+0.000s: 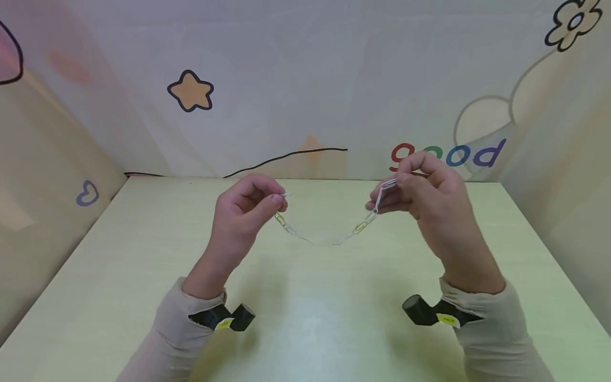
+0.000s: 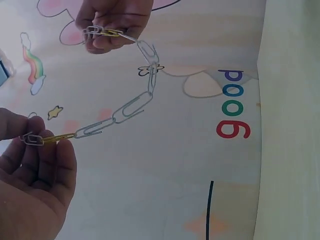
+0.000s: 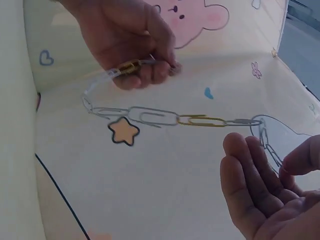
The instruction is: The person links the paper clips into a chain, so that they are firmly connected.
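Observation:
A chain of linked paper clips (image 1: 360, 227), mostly silver with a yellow one near each hand, sags in a curve between the two raised hands. My left hand (image 1: 243, 212) pinches one end between thumb and index finger. In the left wrist view, that hand (image 2: 40, 175) has its other fingers behind the silver and yellow clips (image 2: 59, 138). My right hand (image 1: 429, 196) pinches the other end between thumb and forefinger. Seen from the right wrist, silver clips bend down into the right hand's pinch (image 3: 287, 170), with a yellow clip (image 3: 202, 120) farther along the chain.
Below the hands is a pale yellow-green table (image 1: 324, 318). A printed cloth backdrop (image 1: 296, 79) with a star and the word "good" stands behind it, and side panels flank it. Both sleeves carry a strapped black wrist camera (image 1: 243, 317).

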Demonstrator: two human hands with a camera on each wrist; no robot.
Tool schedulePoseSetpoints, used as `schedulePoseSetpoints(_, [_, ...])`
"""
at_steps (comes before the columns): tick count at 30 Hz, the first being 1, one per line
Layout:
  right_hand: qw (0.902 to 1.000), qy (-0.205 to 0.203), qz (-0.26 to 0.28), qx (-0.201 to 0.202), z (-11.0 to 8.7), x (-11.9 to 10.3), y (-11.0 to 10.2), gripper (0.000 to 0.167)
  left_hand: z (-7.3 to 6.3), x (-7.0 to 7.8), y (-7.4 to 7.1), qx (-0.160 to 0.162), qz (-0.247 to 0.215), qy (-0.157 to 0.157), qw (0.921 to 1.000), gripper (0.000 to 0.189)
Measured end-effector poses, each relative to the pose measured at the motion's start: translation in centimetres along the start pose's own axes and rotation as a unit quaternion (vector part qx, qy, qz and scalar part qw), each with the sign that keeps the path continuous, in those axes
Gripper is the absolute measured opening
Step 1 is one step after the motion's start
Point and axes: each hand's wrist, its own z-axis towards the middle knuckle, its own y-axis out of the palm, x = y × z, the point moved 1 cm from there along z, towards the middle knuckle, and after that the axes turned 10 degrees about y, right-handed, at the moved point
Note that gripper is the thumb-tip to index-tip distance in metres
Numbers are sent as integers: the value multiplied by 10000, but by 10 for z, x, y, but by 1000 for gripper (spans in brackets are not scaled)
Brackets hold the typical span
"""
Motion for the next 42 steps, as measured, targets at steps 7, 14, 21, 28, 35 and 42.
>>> schedulePoseSetpoints(7, [9995,177,-118,-222,5,24,30,10,-3,4,11,-619,837,-119,9945,17])
schedulePoseSetpoints(14, [9957,686,-171,-592,3,37,43,5,-4,5,17,-675,1319,-220,9887,19])
schedulePoseSetpoints(21, [9939,589,-444,-826,4,40,45,8,-4,9,19,-597,1679,-397,9832,9])
schedulePoseSetpoints(28, [9931,404,-108,-1092,4,44,49,8,-4,12,19,-656,1726,-189,9826,8])
schedulePoseSetpoints(35, [9916,751,20,-1050,2,47,52,5,-7,10,20,-701,1710,-90,9827,9])
schedulePoseSetpoints(42, [9923,1016,-78,-706,2,48,54,10,-7,7,22,-781,1738,17,9817,9])
